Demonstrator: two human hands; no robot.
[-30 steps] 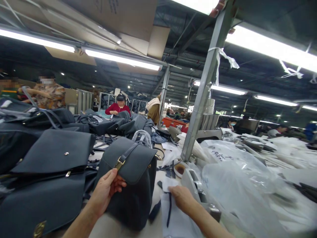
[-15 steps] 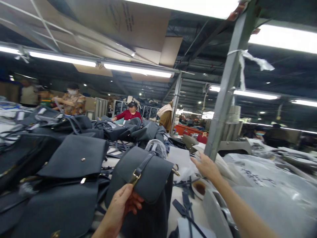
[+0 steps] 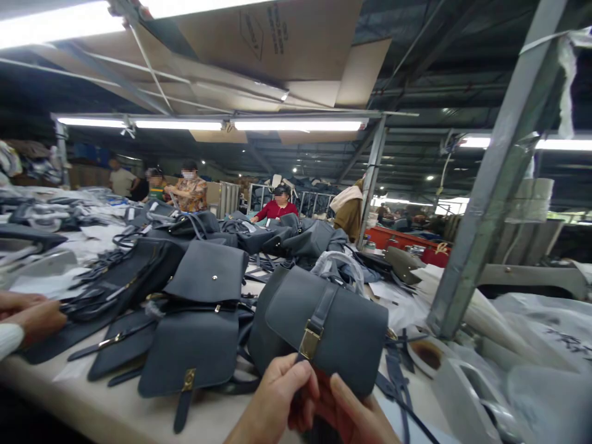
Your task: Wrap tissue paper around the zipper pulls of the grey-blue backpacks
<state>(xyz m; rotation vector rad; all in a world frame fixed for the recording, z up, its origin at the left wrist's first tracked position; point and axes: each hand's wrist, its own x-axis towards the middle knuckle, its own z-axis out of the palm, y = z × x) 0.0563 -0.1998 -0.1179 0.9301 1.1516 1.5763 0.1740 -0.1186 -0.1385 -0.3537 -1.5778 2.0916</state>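
Note:
A dark blue-grey bag (image 3: 356, 327) with a rounded flap stands in front of me on the table. A strap with a gold buckle (image 3: 311, 339) runs down over its flap. Just below the buckle, my left hand (image 3: 287, 394) is closed, pinching the strap end between thumb and fingers. My right hand (image 3: 354, 410) is at the flap's lower edge, its thumb in front and its fingers curled partly out of sight beneath it. To the left lies a second dark bag (image 3: 194, 345) with its flap folded up and a loose buckle strap hanging at the table edge.
A co-worker's hands (image 3: 32, 317) work at the far left by more dark straps and bags. Other people stand or sit across the table. On the right are a metal post (image 3: 499, 166), a bowl of brown liquid (image 3: 425, 354), loose straps and plastic-wrapped goods (image 3: 541, 370).
My right hand has come in from the post on the right to the bag's flap. My left hand stays at the buckle strap. The view has swung left, bringing a co-worker's hands into sight.

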